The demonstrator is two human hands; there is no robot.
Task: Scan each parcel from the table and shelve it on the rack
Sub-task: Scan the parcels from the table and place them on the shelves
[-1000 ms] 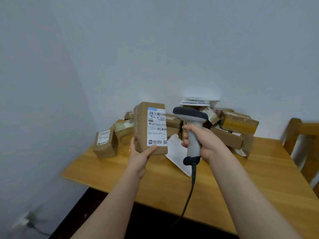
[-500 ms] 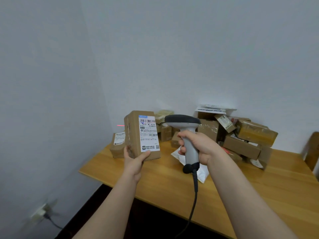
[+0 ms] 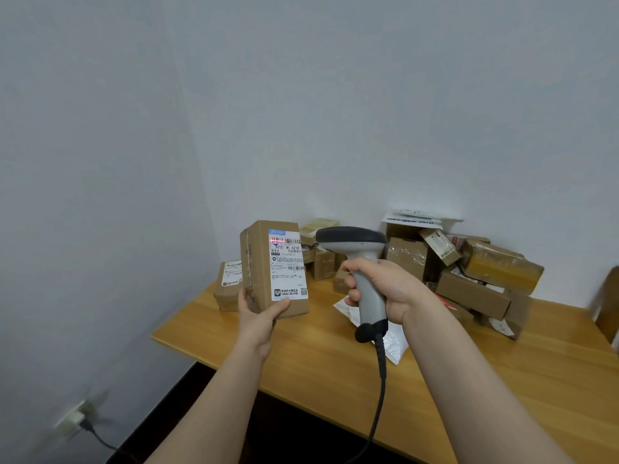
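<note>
One parcel (image 3: 268,272) is up off the table (image 3: 335,373), gripped at its lower end by our left hand (image 3: 258,316), thumb across the front, fingers behind. Its label (image 3: 288,272) faces us. Our right hand (image 3: 388,289) is curled round the handle of the grey scanner (image 3: 351,239), w/ the head aimed at the box. A red scan line (image 3: 279,241) sits on the top barcode.

Risks, as we judge them: the line looks short & lies near the barcode's left end, so a small wobble of either wrist could clip the code & give no read, or catch the 2nd barcode lower on the label instead. We hold only the bottom of a tall box, so it could tip fwd. The cable (image 3: 380,396) hangs over the table edge & may snag when we turn. A heap (image 3: 485,272) of approx. a dozen more boxes leans vs. the wall, and a knock could slide it. The rack isn't in view, so we can't judge the carry.
</note>
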